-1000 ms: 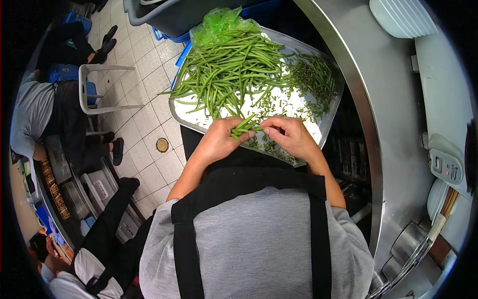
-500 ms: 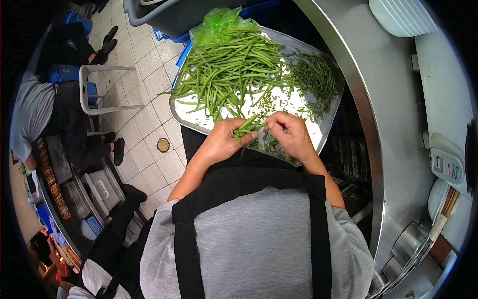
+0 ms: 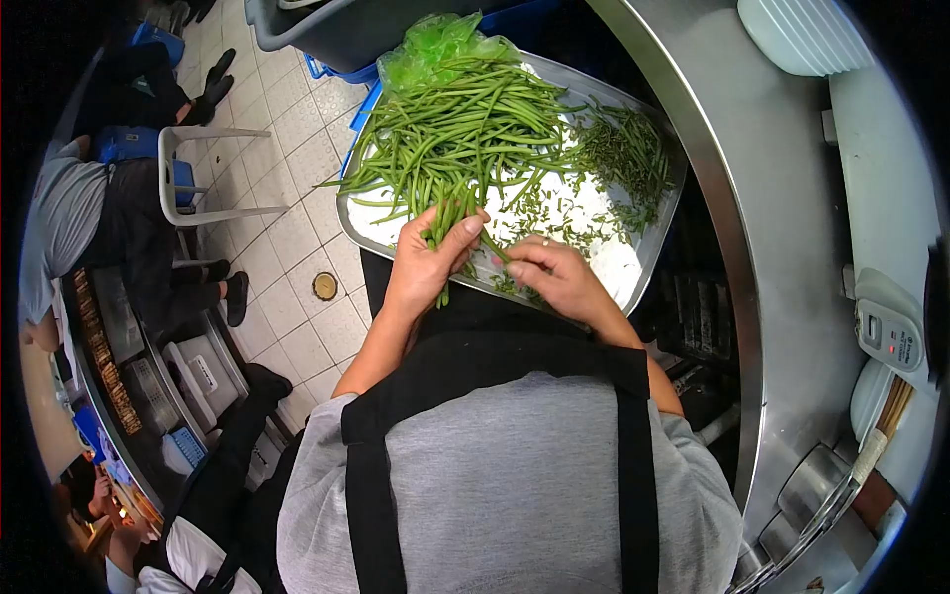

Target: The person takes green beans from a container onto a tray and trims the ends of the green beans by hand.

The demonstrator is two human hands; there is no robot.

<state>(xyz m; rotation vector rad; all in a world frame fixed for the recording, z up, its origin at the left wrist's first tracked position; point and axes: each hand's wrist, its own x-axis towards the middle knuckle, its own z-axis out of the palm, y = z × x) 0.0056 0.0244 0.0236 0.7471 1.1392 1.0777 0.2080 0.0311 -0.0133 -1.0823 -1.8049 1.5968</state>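
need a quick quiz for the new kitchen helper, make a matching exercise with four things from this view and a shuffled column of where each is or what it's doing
Things
1. left hand
2. green bag
3. round drain
4. white bowls

Places and states
A. set in the tiled floor
B. stacked at the top right of the view
C. gripping a bunch of beans
D. at the far end of the tray

Right pairs: 1-C, 2-D, 3-A, 4-B
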